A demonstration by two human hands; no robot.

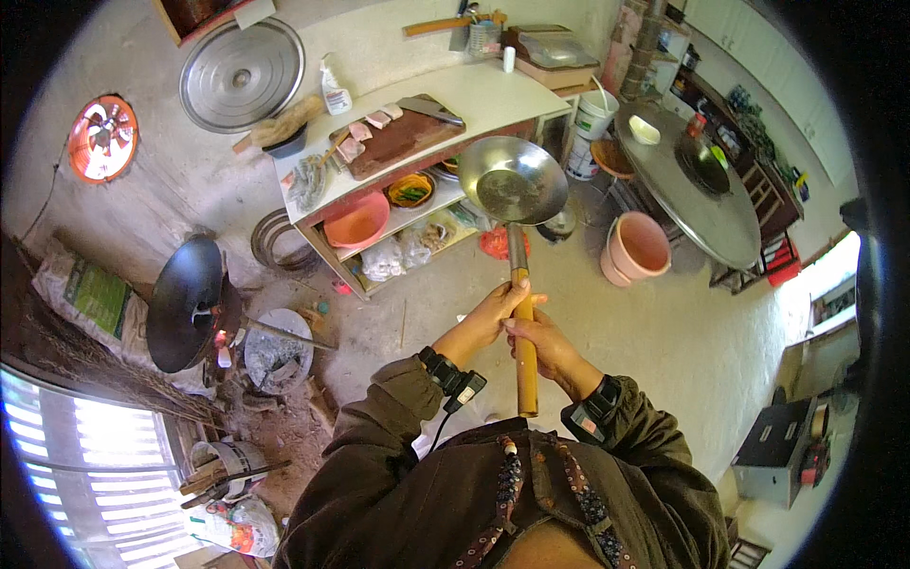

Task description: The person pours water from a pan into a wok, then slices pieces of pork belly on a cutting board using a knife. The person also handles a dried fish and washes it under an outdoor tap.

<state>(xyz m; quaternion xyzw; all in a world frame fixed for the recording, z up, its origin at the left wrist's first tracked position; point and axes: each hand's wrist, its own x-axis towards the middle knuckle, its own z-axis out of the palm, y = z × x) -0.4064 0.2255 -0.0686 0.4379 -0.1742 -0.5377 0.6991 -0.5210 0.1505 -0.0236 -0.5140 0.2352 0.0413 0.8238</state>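
A large metal ladle (513,181) with a long wooden handle is held out before me, its bowl pointing away. My left hand (490,313) is closed around the handle just below the metal socket. Right behind it, my right hand (551,341) grips the same handle, and the two hands touch or nearly touch. Beyond the bowl stands a white-topped counter (519,92) with a wooden cutting board (419,135), pieces of raw meat (350,148) and a cleaver (429,109). To the left a dark wok (183,306) sits tilted over a small fire (222,338).
A pink bucket (636,249) stands on the floor at the right, near a round table (718,220). A basin of ash (277,352) and firewood (320,404) lie at the left. The counter's lower shelf holds a pink basin (357,219) and plastic bags (384,257).
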